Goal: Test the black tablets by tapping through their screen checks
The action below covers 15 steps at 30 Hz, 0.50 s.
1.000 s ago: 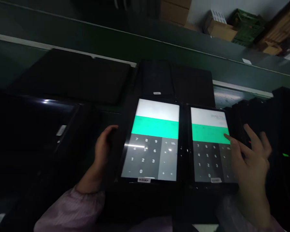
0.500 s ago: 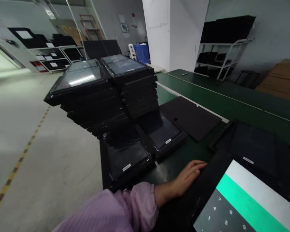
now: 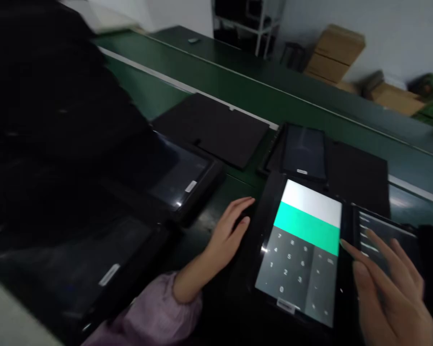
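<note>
Two bare hands are busy over a dark green tabletop [image 3: 234, 185]. The left hand [image 3: 226, 229] lies flat and open, fingers loosely together, with its fingertips on the left edge of a lit tablet [image 3: 303, 250] — it holds nothing. This lit tablet sits in a black frame near the front of the tabletop, between the two hands. Its screen shows a white strip at the top, a bright green band under that, and grey number keys below. The right hand [image 3: 389, 288] is spread wide, fingers apart, over the edge of a second tablet [image 3: 382, 235] just to the right of the first one. One fingertip is near the right edge of the green band, but it is too blurry to tell if it touches. The second tablet has a dim screen with faint lines. Behind the lit tablet lies a dark tablet [image 3: 305, 151] with a small white label. A flat black mat [image 3: 211, 127] lies farther left. More dark tablets in trays [image 3: 180, 175] sit left of the left hand — one has a white label too. Brown cardboard boxes [image 3: 334, 53] stand by the far wall.
</note>
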### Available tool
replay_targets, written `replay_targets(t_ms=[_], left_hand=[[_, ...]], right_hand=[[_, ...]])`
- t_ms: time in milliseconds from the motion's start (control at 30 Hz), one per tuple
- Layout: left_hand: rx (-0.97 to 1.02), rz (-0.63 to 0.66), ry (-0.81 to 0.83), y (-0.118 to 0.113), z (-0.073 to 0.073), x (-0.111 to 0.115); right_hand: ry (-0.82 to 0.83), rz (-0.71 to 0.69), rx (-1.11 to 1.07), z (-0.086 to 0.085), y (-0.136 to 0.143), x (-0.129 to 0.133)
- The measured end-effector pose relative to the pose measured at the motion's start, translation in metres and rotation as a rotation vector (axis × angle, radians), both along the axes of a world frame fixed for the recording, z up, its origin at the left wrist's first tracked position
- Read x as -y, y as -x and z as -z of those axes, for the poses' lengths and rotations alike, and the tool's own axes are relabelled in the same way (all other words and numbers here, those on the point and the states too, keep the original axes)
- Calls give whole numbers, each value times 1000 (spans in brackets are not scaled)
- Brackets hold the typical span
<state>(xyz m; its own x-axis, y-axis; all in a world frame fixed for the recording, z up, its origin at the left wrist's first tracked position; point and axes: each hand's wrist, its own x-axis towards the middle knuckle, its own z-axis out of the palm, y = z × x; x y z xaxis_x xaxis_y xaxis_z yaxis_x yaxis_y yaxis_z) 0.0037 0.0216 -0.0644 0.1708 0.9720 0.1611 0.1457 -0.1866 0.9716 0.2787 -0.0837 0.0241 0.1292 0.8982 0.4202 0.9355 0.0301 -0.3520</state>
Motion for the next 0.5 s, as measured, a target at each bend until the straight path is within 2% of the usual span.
replay_targets(t_ms=[133, 333, 500], left_hand=[[54, -51, 6, 6, -12, 1], [128, -96, 15, 7, -19, 4], [139, -102, 15, 9, -21, 4]], right_hand=[[25, 32, 66, 6, 10, -3], [38, -42, 154, 15, 15, -14], [-12, 96, 93, 12, 14, -10]])
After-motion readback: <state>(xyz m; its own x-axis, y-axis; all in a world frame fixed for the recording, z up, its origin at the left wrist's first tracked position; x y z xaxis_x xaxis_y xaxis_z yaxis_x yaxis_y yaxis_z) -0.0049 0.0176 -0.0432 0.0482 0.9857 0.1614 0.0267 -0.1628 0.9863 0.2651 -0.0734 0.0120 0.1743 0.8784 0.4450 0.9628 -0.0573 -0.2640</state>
